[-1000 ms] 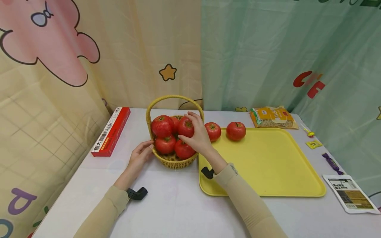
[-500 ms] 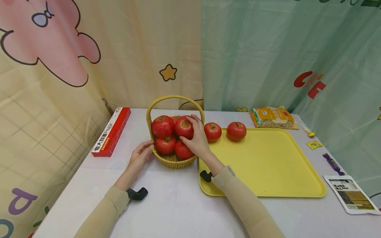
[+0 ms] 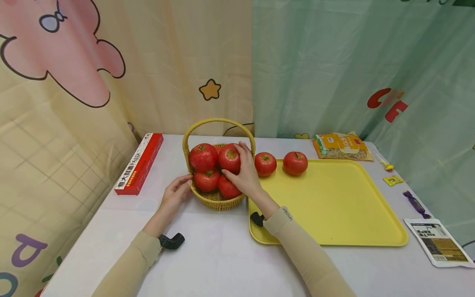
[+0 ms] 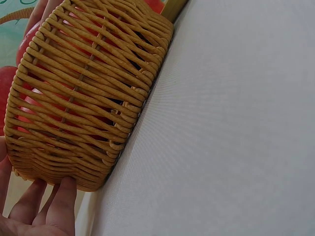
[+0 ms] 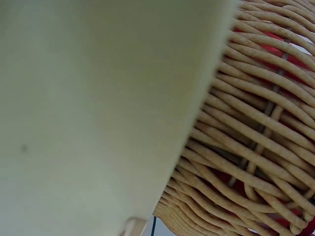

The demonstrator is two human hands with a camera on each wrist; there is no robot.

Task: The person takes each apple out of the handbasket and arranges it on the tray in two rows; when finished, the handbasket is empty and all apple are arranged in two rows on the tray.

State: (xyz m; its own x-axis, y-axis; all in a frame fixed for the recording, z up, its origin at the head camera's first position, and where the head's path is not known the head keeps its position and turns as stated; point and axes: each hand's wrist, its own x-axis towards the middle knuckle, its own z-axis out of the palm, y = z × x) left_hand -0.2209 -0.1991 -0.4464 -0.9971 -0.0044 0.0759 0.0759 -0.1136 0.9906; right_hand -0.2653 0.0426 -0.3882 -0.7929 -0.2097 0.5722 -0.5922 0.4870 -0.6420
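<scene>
The right hand reaches into the wicker basket, its fingers and thumb curled round the upper right apple, which sits on top of the pile under the basket's arched handle. The left hand rests against the basket's left wall with its fingers straight and relaxed, touching the weave; the left wrist view shows those fingertips laid against the bottom rim of the basket. The basket stands on the white bench near the middle of its far edge, just beside the left edge of the yellow tray. At least 4 apples show in it: besides the gripped one, a large one at upper left and 2 lower ones at the front. On the tray, along its far edge near the far left corner, 2 more apples stand side by side, apart from each other. The right wrist view shows only the tray's pale edge close against the basket weave.

A red pasta box lies along the bench's left edge. A bag of pasta lies at the far right corner.
</scene>
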